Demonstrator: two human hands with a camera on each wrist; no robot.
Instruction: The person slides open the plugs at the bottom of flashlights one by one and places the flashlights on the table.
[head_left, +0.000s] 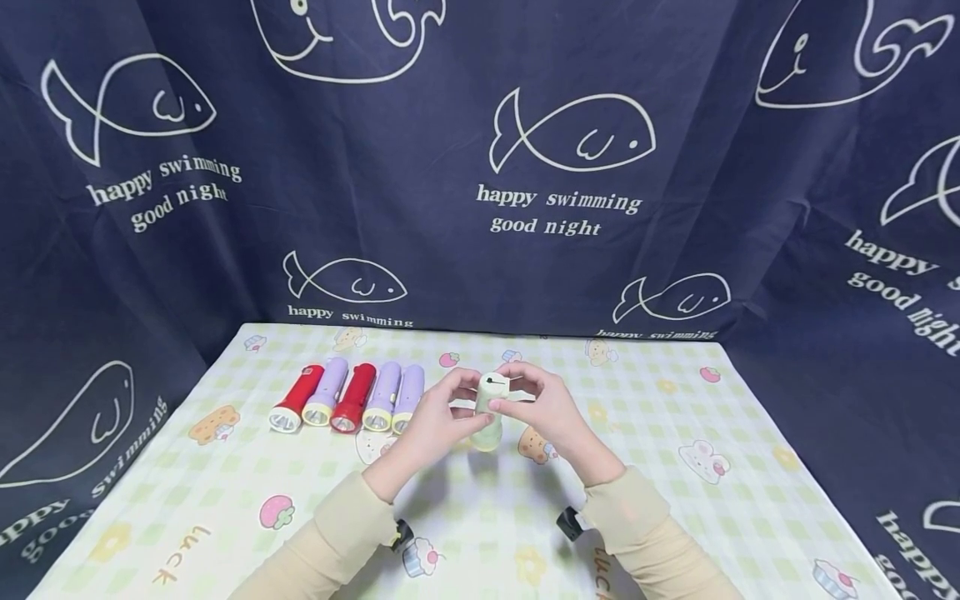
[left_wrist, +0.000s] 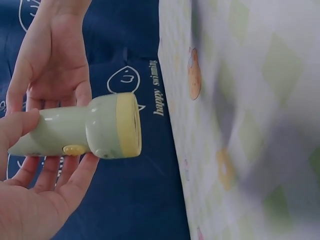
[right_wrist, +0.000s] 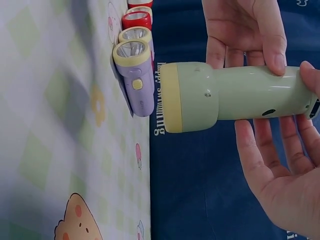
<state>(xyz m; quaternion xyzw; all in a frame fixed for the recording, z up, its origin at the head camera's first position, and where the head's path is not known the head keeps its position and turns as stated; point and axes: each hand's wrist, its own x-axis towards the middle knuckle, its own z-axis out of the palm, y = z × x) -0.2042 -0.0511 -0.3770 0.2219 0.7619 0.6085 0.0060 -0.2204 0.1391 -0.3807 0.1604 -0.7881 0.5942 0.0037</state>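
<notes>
A pale green flashlight (head_left: 487, 435) with a yellow lens ring is held upright over the table, lens end down. My left hand (head_left: 441, 414) grips its body from the left, thumb on the near side and fingers behind. From the other side my right hand (head_left: 549, 410) holds it too, with thumb and fingertips on the barrel. A yellow switch (left_wrist: 75, 149) shows on the body in the left wrist view. The tail end (head_left: 493, 382) faces up, with a dark slot-like mark. In the right wrist view the flashlight's wide head (right_wrist: 197, 97) points toward the tablecloth.
Several flashlights lie side by side left of my hands: a red one with a white rim (head_left: 298, 398), an all-red one (head_left: 352, 398) and purple ones (head_left: 384, 396) with yellow rims. A checked cloth (head_left: 637, 533) covers the table. Behind it hangs a dark blue curtain (head_left: 450, 275).
</notes>
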